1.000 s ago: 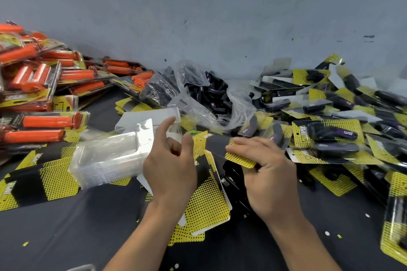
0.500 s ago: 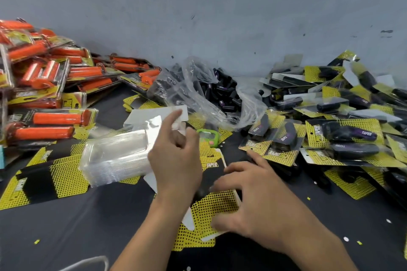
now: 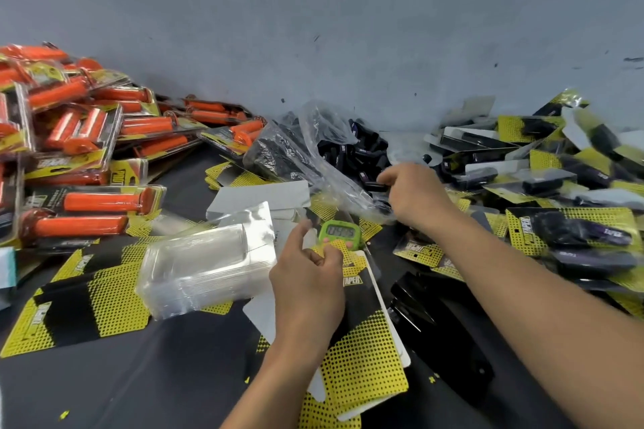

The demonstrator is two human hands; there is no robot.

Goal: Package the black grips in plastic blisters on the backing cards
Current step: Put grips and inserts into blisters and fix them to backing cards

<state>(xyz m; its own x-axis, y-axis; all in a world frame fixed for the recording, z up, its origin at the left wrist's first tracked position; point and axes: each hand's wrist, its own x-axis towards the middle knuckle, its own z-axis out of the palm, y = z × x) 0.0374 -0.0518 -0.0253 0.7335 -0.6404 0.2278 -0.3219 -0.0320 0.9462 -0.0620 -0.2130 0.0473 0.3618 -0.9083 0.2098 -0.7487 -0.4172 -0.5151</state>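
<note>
Black grips (image 3: 352, 153): loose in the clear bag (image 3: 296, 150) by the wall.
Right hand (image 3: 414, 195): at the bag mouth, fingertips pinching one grip.
Left hand (image 3: 308, 286): over the backing card (image 3: 366, 352), fingers half-curled; what they hold cannot be told.
Blister stack (image 3: 205, 261): just left of it.
</note>
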